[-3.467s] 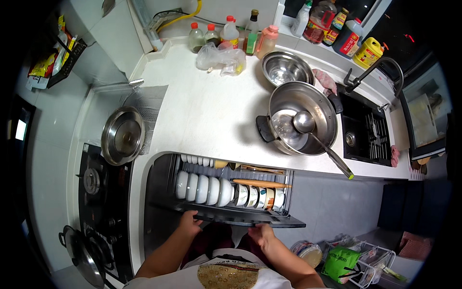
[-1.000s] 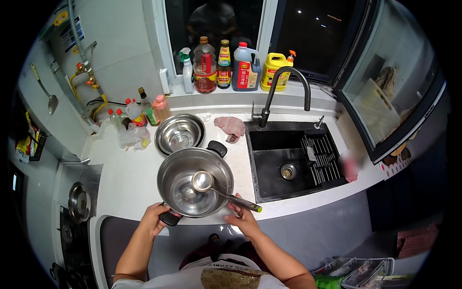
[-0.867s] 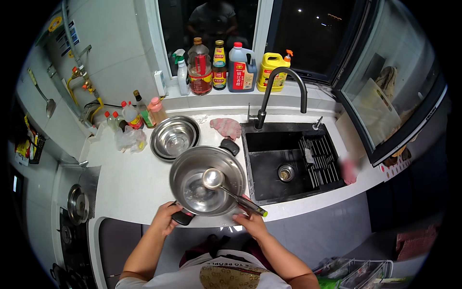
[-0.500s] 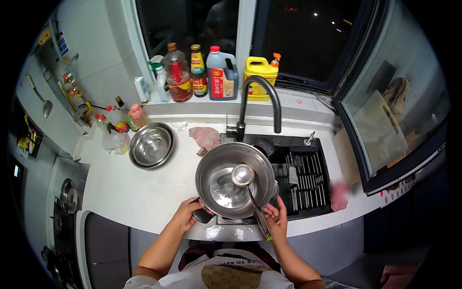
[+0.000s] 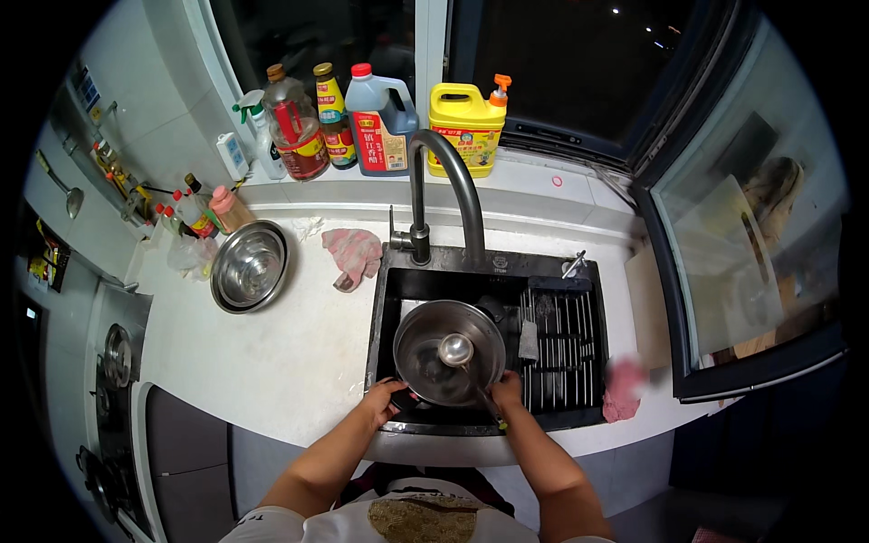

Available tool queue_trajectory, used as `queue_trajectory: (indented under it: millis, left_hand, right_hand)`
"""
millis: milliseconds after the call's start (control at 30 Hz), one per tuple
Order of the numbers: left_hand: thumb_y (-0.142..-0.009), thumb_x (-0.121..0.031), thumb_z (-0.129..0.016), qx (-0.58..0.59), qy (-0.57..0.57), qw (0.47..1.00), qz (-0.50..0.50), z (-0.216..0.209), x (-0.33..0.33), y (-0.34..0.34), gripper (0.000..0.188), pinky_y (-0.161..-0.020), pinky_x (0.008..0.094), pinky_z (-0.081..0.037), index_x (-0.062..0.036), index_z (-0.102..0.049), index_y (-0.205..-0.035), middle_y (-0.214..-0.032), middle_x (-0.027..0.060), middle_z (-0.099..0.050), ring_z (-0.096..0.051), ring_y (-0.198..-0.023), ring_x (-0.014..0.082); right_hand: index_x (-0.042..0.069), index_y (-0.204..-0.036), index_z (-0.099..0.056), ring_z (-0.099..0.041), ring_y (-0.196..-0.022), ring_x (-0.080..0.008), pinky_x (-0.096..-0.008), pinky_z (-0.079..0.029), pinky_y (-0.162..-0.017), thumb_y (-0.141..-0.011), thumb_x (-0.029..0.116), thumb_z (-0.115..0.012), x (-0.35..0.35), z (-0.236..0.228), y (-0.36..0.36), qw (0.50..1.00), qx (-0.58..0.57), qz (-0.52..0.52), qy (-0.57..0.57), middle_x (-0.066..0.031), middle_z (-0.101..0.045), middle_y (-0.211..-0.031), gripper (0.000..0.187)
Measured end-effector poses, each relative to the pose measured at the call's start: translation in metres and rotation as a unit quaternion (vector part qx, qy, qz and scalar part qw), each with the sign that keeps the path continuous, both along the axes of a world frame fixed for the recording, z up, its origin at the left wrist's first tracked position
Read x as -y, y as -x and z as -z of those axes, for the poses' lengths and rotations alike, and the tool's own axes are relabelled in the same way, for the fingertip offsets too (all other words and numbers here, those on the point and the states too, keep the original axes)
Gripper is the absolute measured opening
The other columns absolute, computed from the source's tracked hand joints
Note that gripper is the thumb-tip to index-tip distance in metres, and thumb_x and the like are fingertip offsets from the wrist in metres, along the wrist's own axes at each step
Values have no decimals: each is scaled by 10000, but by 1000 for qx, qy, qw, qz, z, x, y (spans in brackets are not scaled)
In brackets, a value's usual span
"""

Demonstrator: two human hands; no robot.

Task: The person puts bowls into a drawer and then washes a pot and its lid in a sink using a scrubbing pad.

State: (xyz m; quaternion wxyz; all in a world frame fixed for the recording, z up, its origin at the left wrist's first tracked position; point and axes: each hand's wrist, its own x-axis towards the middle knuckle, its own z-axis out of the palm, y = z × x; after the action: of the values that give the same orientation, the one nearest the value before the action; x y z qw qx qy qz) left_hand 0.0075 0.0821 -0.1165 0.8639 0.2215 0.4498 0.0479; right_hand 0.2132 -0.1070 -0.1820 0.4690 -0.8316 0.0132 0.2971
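Note:
A stainless steel pot (image 5: 421, 371) is down in the black sink (image 5: 520, 263), with the faucet (image 5: 472, 217) behind it. My left hand (image 5: 386, 399) is closed round its dark handle at the lower left. At the pot's lower right, my right hand (image 5: 508, 390) grips its side; the fingertips are partly hidden. Inside the pot rests a metal ladle (image 5: 455, 350), bowl down in the pot. Its handle leans over the near rim beside my right hand, ending in a green tip. Whether that hand also touches the ladle, I cannot tell.
Left on the white counter are nested steel bowls (image 5: 249, 265) and a pink cloth (image 5: 352, 256). A drying rack (image 5: 566, 353) covers the sink's right part, with another pink cloth (image 5: 622, 398) beyond. Bottles and a yellow pump jug (image 5: 464, 136) line the sill. An open window sash (image 5: 751, 253) juts in at right.
Both hands have lowered the pot, ladle inside, from above the counter's front edge into the sink. My right hand's fingers have closed in on the pot's side. The view has shifted slightly.

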Motion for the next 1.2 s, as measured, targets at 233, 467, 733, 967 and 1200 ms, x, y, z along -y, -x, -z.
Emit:
queue_trajectory:
  millis: [233,467,733,967,1200]
  left_hand:
    - [-792,-57,-613,-144,-24,989,-26,42,8,-16,268,-760,428,-501,-21,-525,-1043,-933,136,-616,-624,-811,259]
    - [-760,-120,-653,-288,-117,949,54,36,8,-30,628,-896,433,-424,32,-322,-1271,-1218,217,-455,-499,-1078,320]
    - [-720,-40,-581,-160,-858,464,149,-104,-89,-144,627,-1014,537,-226,29,-331,-1291,-1408,199,-210,-197,-1276,440]
    - [-848,-149,-403,-338,-834,272,341,-119,-202,-202,359,-1006,620,-147,-44,-537,-1164,-1260,62,-448,-251,-1306,281]
    - [-854,-154,-398,-358,-833,249,340,-111,-206,-181,348,-997,612,-177,-48,-547,-1151,-1215,53,-490,-310,-1272,283]
  right_hand:
    - [-23,-1022,-487,-597,-836,-244,-332,-468,-724,-670,-58,-550,-16,12,2,997,48,64,5,-163,-604,-922,359]
    - [1,-1057,-472,-577,-903,-236,-318,-432,-813,-708,-22,-561,0,92,7,995,49,84,-28,-148,-593,-979,360]
    - [29,-1256,-407,-512,-1058,-199,-291,-388,-908,-776,43,-597,-22,-1,19,989,149,8,-12,-121,-524,-1162,516]
    - [30,-1225,-453,-531,-1002,-150,-263,-426,-857,-857,147,-569,-92,-91,10,971,-33,-5,-238,-93,-518,-1169,403]
    - [27,-1218,-453,-578,-934,-149,-238,-463,-775,-893,267,-526,-109,-118,-7,936,-156,41,-313,-93,-539,-1126,410]
